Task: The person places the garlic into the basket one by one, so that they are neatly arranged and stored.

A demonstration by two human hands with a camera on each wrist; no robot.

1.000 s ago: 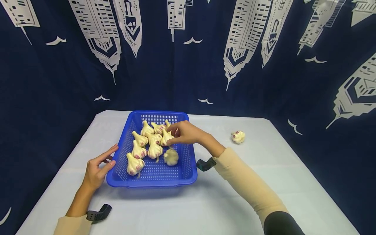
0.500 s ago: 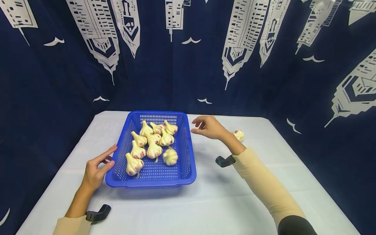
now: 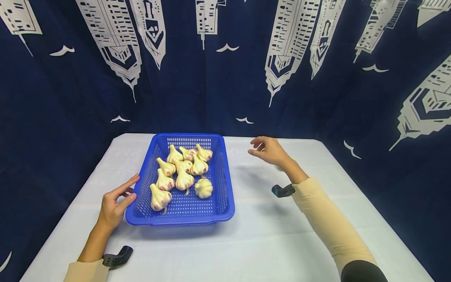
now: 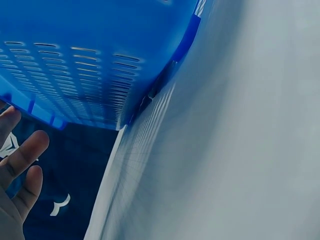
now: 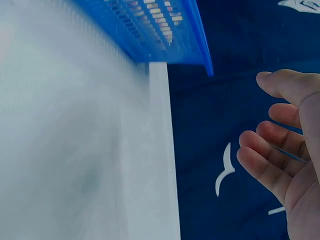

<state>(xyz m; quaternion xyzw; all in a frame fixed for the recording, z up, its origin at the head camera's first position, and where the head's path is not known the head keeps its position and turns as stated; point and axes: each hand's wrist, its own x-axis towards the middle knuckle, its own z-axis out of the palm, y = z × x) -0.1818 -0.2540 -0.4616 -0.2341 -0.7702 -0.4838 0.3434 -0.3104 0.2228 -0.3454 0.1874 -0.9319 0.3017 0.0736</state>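
A blue perforated plastic basket (image 3: 179,220) stands on the table, holding several garlic bulbs (image 3: 160,197). One rounder garlic bulb (image 3: 203,188) lies apart near its right side. My left hand (image 3: 113,205) rests its fingertips against the basket's left rim, fingers extended; the left wrist view shows the fingers beside the basket's underside. Out over the table, right of the basket, my right hand (image 3: 270,150) hovers with loosely bent fingers. The right wrist view shows nothing in that hand (image 5: 285,145). Behind the right wrist, a sliver of a loose garlic bulb (image 3: 278,168) shows; the rest is hidden.
A white cloth (image 3: 246,250) covers the table. Behind it hangs a dark blue curtain (image 3: 211,94) printed with white buildings and birds. The table's far edge lies just beyond the basket and the right hand.
My right hand has left the garlic in the basket and moved right over the table, passing in front of the loose bulb. The left hand has stayed at the basket's rim.
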